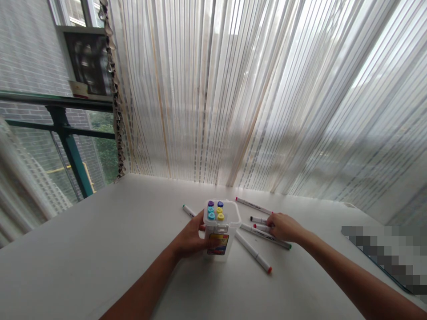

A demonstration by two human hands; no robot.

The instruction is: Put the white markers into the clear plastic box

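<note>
A clear plastic marker box [220, 235] stands upright on the white table [100, 249], with several markers inside showing purple, blue and yellow caps. My left hand [191, 238] is wrapped round the box's left side. My right hand [283, 227] rests on loose white markers [263, 229] to the right of the box, fingers closed on a red-capped one. Other markers lie around: one with a red tip [255, 254] in front, one [253, 205] behind, and a green-tipped one [189, 210] left of the box.
Sheer striped curtains [267, 98] hang right behind the table's far edge. A window with a green railing [66, 138] is at the left. A dark flat object [383, 253], blurred out, lies at the table's right edge.
</note>
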